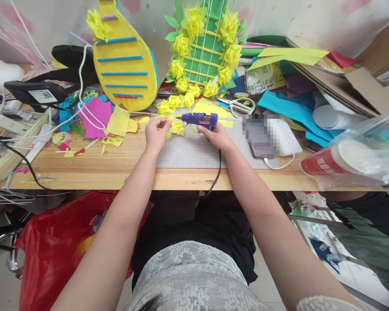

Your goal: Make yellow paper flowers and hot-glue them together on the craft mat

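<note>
The right hand (pixel 216 136) was wrapped round the glue gun (pixel 194 119), seemingly to keep its nozzle (pixel 179 117) aimed leftward at the left hand (pixel 156 134), which pinched something too small for me to identify.

glue gun (pixel 194 119) — smooth plastic; table (pixel 90 167) — matt wood

Bright, fairly even whitish light fills the scene, its source out of view. Shadows on the desk (pixel 90 172) are soft and faint; the space beneath it is darker. Pale glare streaks the clear plastic bag (pixel 381 129) and the red bag (pixel 56 235). The wide lens stretches the forearms (pixel 103 246) toward the lower corners. Detail softens at the edges, and coarse square blocks hide the phone (pixel 261 137).
</note>
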The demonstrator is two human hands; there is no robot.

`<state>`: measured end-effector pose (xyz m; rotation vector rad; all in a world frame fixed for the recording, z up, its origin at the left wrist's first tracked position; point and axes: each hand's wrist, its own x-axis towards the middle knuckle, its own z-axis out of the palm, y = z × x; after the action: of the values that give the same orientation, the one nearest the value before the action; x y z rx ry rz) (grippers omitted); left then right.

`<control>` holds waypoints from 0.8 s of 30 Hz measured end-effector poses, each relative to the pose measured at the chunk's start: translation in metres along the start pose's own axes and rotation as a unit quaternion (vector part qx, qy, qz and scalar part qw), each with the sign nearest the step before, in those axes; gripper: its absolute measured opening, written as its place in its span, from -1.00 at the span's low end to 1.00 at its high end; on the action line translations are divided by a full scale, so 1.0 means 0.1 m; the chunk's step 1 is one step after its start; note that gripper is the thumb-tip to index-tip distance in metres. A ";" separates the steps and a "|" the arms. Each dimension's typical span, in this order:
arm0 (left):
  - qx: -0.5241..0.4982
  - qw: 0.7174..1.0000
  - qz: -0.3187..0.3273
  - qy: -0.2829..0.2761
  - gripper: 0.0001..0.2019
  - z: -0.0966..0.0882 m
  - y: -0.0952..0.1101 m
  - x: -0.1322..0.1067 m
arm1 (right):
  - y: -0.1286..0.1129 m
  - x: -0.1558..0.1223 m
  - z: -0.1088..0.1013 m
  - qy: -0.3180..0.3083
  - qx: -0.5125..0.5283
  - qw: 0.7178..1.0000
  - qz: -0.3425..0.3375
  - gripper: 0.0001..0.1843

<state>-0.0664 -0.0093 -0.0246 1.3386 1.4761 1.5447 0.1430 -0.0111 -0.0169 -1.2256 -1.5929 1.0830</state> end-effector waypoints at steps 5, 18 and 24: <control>-0.022 1.000 -0.017 0.003 -0.96 0.00 0.01 0.00 | 0.00 0.01 0.00 -0.007 0.000 1.000 -0.019 -0.30; -0.108 0.988 -0.086 0.063 -0.97 -0.03 0.14 0.04 | -0.01 0.04 -0.12 0.086 -0.017 0.995 0.046 -0.48; -0.148 0.982 -0.111 0.047 -0.86 -0.09 0.18 0.04 | 0.07 0.09 -0.17 0.132 0.020 0.989 0.055 -0.49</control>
<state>-0.0720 -0.0122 -0.0053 0.9093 1.3361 1.6222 0.1595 0.0007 -0.0178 -1.3819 -1.3088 0.9701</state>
